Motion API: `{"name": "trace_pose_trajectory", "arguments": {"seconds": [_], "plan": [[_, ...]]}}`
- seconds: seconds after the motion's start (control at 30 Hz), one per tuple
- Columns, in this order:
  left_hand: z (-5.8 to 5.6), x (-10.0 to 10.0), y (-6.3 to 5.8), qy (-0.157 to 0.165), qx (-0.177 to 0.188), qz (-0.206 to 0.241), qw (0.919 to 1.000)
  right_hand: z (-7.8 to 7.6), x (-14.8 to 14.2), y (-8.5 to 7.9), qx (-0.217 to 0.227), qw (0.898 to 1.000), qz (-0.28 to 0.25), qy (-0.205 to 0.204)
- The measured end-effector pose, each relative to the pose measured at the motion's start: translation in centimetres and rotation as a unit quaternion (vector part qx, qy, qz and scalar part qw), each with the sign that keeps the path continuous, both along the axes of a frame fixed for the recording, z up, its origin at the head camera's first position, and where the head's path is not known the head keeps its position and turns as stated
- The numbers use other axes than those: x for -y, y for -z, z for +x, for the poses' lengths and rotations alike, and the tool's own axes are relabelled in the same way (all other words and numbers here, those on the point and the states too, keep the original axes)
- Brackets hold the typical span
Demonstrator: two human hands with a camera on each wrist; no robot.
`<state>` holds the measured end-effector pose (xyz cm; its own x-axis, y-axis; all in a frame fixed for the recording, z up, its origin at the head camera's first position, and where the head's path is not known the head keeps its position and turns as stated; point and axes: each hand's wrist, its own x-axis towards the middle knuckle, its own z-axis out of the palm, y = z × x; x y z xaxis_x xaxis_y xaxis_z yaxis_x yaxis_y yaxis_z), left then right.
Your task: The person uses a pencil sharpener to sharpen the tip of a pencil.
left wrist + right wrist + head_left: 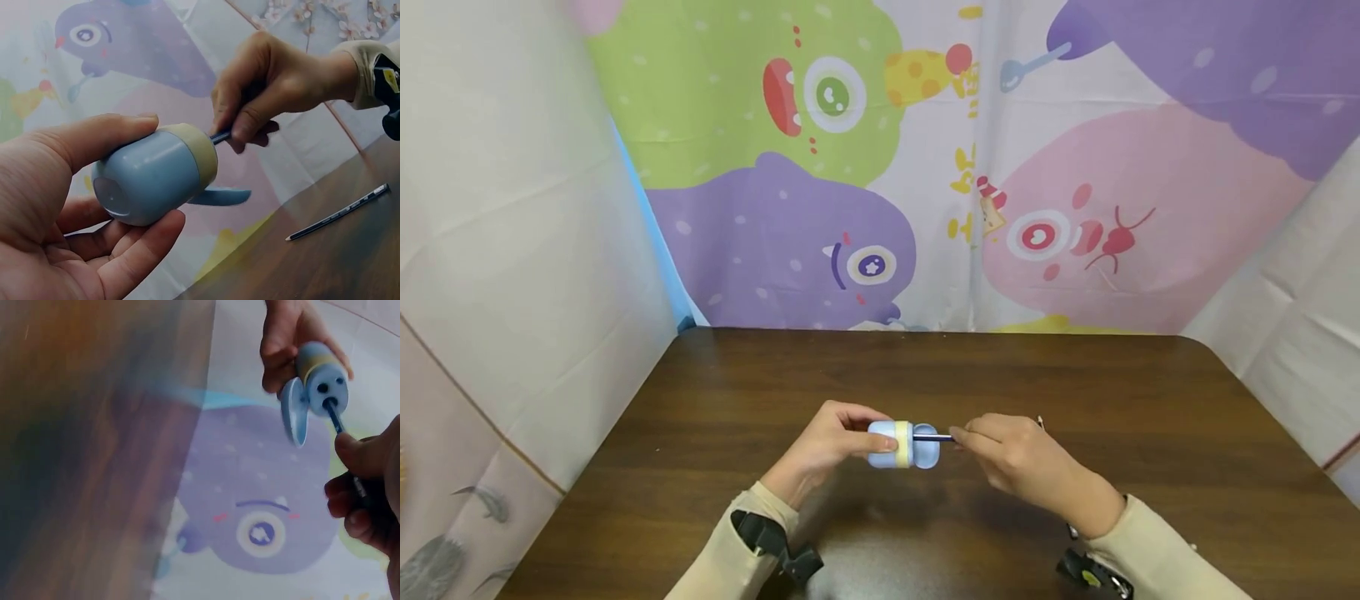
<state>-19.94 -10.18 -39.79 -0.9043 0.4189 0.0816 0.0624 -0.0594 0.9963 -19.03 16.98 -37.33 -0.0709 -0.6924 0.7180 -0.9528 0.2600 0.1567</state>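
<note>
My left hand (826,443) grips a light-blue pencil sharpener (147,178) with a pale yellow band, thumb on one side and fingers on the other. Its hinged lid (294,412) stands swung away from the end face, where several round holes show. Between thumb and fingers, my right hand (1018,458) pinches a dark pencil (337,424). The pencil's far end sits inside one of the holes, so its tip is hidden. Both hands are raised over the table, with the sharpener lying sideways between them.
A second dark pencil (337,212), sharpened, lies on the brown wooden table (760,375); in the head view my right hand mostly covers it. Behind the table hangs a cartoon-printed curtain (947,275), and pale cloth (512,208) borders the sides.
</note>
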Motion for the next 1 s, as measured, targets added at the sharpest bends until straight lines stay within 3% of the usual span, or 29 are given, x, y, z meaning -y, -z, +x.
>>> {"name": "trace_pose_trajectory", "arguments": {"seconds": [0.07, 0.17, 0.23, 0.27, 0.3, 0.33, 0.43, 0.47, 0.57, 0.67, 0.7, 0.73, 0.77, 0.8, 0.83, 0.87, 0.93, 1.0], "plan": [[0.0, 0.0, 0.1, 0.000, 0.008, 0.000, 1.0000, -0.1, 0.2, 0.2, 0.031, 0.999, -0.008, -0.018], [0.1, -0.1, 0.3, 0.004, 0.015, 0.000, 0.9999, 0.1, 0.3, 0.1, 0.133, 0.990, -0.017, -0.032], [0.1, -0.2, 0.4, 0.009, 0.016, 0.000, 0.9998, 0.4, 0.3, -0.3, 0.233, 0.972, -0.014, -0.018], [0.1, -0.2, 0.4, 0.011, 0.015, 0.002, 0.9998, 0.6, 0.3, -0.7, 0.297, 0.955, -0.012, -0.007], [0.2, -0.3, 0.4, 0.014, 0.015, 0.004, 0.9998, 0.7, 0.2, -1.0, 0.368, 0.930, -0.009, 0.007], [0.2, -0.3, 0.4, 0.017, 0.016, 0.006, 0.9997, 0.8, 0.2, -1.4, 0.439, 0.898, -0.008, 0.021], [0.1, -0.4, 0.4, 0.026, 0.017, 0.011, 0.9994, 0.4, 0.0, -2.4, 0.623, 0.781, -0.017, 0.036], [0.1, -0.4, 0.4, 0.028, 0.019, 0.012, 0.9994, 0.2, -0.1, -2.6, 0.668, 0.743, -0.021, 0.028], [0.1, -0.3, 0.3, 0.034, 0.003, 0.013, 0.9993, -0.7, -0.4, -2.6, 0.759, 0.650, -0.022, -0.028], [0.1, -0.1, 0.2, 0.041, -0.025, 0.002, 0.9989, -1.3, -0.8, -2.2, 0.809, 0.582, -0.004, -0.082], [0.1, 0.0, 0.2, 0.043, -0.034, -0.001, 0.9985, -1.4, -0.9, -2.0, 0.818, 0.568, 0.001, -0.091], [0.1, 0.0, 0.2, 0.045, -0.042, -0.004, 0.9981, -1.3, -1.0, -2.0, 0.823, 0.561, 0.004, -0.094], [0.1, 0.1, 0.2, 0.046, -0.045, -0.007, 0.9979, -1.2, -1.0, -2.0, 0.822, 0.562, 0.006, -0.094], [0.1, 0.1, 0.2, 0.046, -0.045, -0.009, 0.9979, -1.1, -1.1, -2.0, 0.816, 0.571, 0.006, -0.090], [0.1, 0.1, 0.1, 0.046, -0.045, -0.008, 0.9979, -0.9, -1.1, -2.2, 0.802, 0.592, 0.004, -0.083], [0.1, 0.1, 0.1, 0.045, -0.044, -0.007, 0.9980, -0.6, -1.1, -2.3, 0.781, 0.621, 0.002, -0.073], [0.1, 0.0, 0.0, 0.041, -0.040, -0.003, 0.9983, 0.1, -1.0, -2.6, 0.709, 0.704, 0.002, -0.041], [0.1, 0.1, -0.1, 0.036, -0.031, 0.002, 0.9989, 0.7, -0.9, -2.7, 0.582, 0.813, 0.013, -0.014]]}}
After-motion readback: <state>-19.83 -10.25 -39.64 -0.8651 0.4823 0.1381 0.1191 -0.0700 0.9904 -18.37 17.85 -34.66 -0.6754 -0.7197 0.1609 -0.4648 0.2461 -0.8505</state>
